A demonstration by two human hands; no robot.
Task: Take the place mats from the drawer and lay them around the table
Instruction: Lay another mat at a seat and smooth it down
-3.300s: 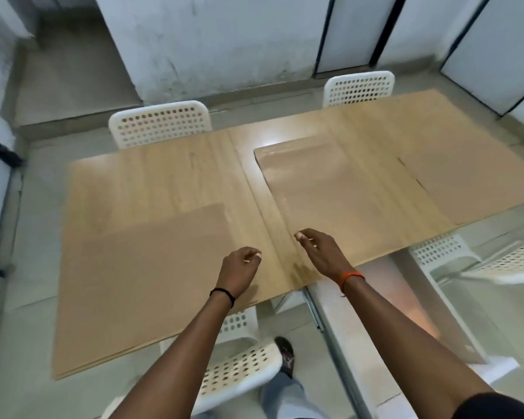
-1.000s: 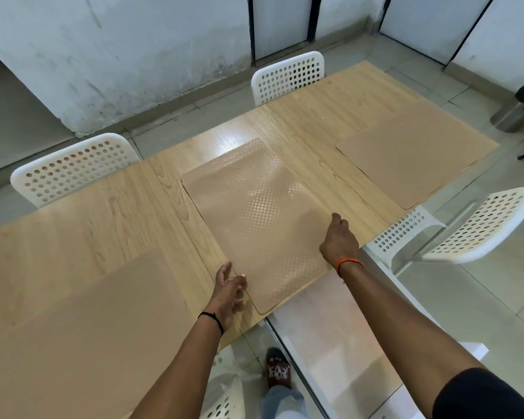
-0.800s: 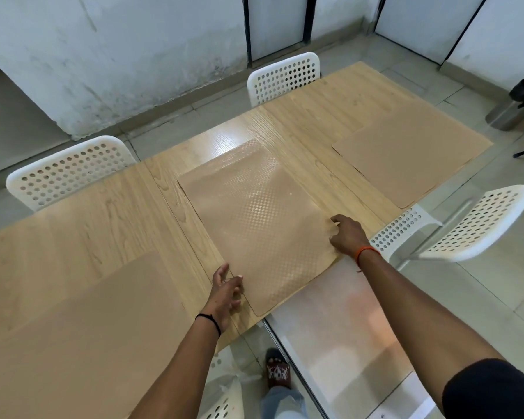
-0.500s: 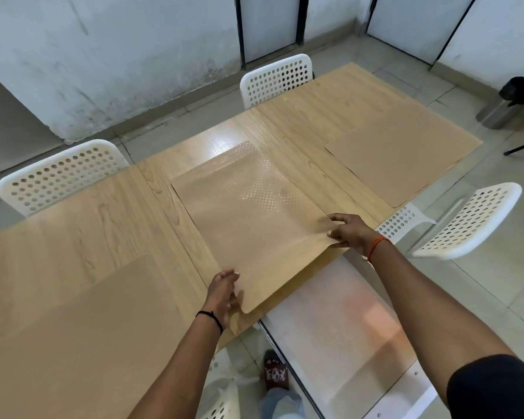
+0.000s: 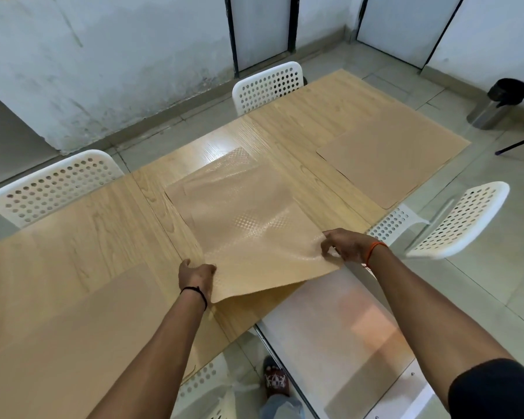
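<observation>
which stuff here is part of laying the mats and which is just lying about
Job:
- tan dotted place mat, pinched by left hand and right hand
- flat tan mat
- near-left tan mat
- wooden table

Lying about:
- steel bin

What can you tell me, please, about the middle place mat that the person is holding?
The middle place mat is a thin, flexible tan sheet with rounded corners and a glossy, dotted embossed texture that catches the light. Its far part lies flat on the wooden table; its near edge is lifted and curls up, showing a plain underside. The left hand grips its near left edge, and the right hand pinches its near right corner. It sits between two other mats, touching neither.
</observation>
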